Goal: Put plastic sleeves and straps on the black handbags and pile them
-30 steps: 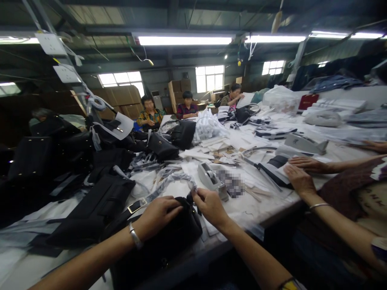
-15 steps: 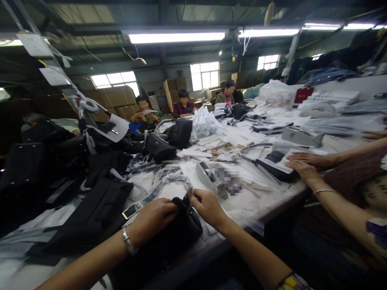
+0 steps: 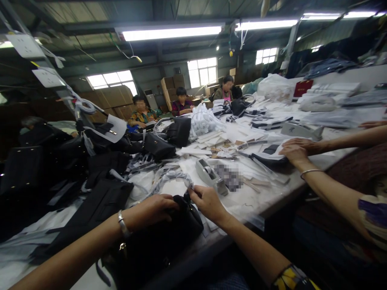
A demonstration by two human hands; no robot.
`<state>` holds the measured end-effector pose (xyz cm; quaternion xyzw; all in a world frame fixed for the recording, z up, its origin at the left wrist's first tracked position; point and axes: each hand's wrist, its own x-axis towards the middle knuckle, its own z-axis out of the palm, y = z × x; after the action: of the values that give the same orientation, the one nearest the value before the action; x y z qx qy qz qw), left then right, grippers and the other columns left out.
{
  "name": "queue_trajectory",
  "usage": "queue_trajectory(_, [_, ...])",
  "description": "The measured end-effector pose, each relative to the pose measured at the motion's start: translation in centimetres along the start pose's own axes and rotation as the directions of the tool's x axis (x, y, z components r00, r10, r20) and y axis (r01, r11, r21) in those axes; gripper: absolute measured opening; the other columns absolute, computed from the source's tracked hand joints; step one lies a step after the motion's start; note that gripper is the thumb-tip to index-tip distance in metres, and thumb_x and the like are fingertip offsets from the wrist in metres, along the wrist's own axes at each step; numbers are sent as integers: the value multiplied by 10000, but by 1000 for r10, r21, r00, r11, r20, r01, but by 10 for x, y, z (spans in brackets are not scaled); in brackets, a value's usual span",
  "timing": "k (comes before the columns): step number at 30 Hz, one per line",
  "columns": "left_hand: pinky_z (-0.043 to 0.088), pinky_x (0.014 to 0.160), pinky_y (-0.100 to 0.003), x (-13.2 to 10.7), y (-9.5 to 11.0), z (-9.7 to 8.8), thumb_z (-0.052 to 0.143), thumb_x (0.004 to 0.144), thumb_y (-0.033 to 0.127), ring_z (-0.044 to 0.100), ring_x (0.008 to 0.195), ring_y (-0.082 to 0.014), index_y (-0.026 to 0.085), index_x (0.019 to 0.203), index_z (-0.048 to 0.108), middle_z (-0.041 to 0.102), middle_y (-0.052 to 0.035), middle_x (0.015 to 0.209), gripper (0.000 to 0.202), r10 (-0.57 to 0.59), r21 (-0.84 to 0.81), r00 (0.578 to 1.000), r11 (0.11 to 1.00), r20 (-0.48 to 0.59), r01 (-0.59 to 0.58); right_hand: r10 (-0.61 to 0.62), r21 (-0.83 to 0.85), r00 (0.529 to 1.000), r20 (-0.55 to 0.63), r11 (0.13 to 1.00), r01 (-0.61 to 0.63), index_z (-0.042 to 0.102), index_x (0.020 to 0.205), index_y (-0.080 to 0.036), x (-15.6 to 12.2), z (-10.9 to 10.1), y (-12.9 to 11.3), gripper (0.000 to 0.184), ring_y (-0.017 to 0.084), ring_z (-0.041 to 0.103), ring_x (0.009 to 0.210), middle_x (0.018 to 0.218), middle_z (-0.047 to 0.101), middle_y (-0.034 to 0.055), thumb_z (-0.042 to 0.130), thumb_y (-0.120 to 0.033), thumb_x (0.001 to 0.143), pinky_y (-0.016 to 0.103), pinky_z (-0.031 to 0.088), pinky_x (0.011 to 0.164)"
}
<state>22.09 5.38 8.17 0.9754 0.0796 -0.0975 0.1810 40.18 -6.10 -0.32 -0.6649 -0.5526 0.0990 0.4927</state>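
Note:
A black handbag (image 3: pixel 169 241) lies at the table's front edge, close to my body. My left hand (image 3: pixel 152 211) rests on its upper edge, fingers curled over the black material, tips hidden. At the base of the wrapped handle, my right hand (image 3: pixel 207 201) pinches the bag's top corner between thumb and fingers. The handle (image 3: pixel 177 177), covered in pale wrapping, arches up behind both hands. Just beyond my right hand stands a grey tape dispenser (image 3: pixel 210 175). Another flat black bag (image 3: pixel 90 209) lies to the left of my left hand.
Black bags (image 3: pixel 159 146) and white paper strips (image 3: pixel 207 121) are heaped over the table. At right, a co-worker's hands (image 3: pixel 294 151) press white sheet onto a black bag (image 3: pixel 269 159). Several people sit across the table. A pole with sockets (image 3: pixel 48 76) rises at left.
My left forearm has shifted left and a gold fitting now shows beside its wrist. My right hand keeps its pinch. The co-worker's hands have moved left over the white sheet.

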Motion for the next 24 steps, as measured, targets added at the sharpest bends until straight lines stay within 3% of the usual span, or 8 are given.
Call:
queue_trajectory(5, [468,773,-242,-4,-5,-1,630,867,140,642,867,-176,224,1087,686,672,-48,989,242,22,-5,1000,1000,-20,-22,13,19,1000,1,1000,-13,530,590,-189,1,2,2,392,110,406,534,519,483,-32,475,-368,934,238,286,537])
queue_trajectory(13, [462,794,-232,-3,-15,14,577,912,169,634,897,-163,232,1052,703,675,-43,1004,199,93,3,993,996,-77,-93,3,15,1000,10,1000,-3,518,593,-192,0,1,1,416,112,422,533,529,497,-31,450,-394,950,241,297,550])
queue_trajectory(17, [438,768,-232,4,-11,18,575,908,192,609,935,-170,272,991,715,666,-2,1032,181,73,149,995,987,-67,-63,-7,1,1000,16,1000,7,508,594,-195,1,2,-2,399,113,415,531,533,503,-27,464,-380,944,247,290,551])
queue_trajectory(20, [418,674,-231,9,-7,21,587,901,237,595,847,-162,268,940,711,638,6,1017,134,30,286,993,958,-110,3,6,9,1000,10,1000,-6,508,593,-196,1,3,-4,394,117,430,536,532,508,-24,466,-376,941,248,292,551])
queue_trajectory(24, [431,618,-265,15,3,30,492,941,148,586,735,-174,207,885,675,651,-31,912,201,120,437,992,894,-30,-95,28,41,1000,1,999,-28,506,578,-196,1,4,-3,407,118,440,530,526,514,-23,467,-387,936,244,296,538])
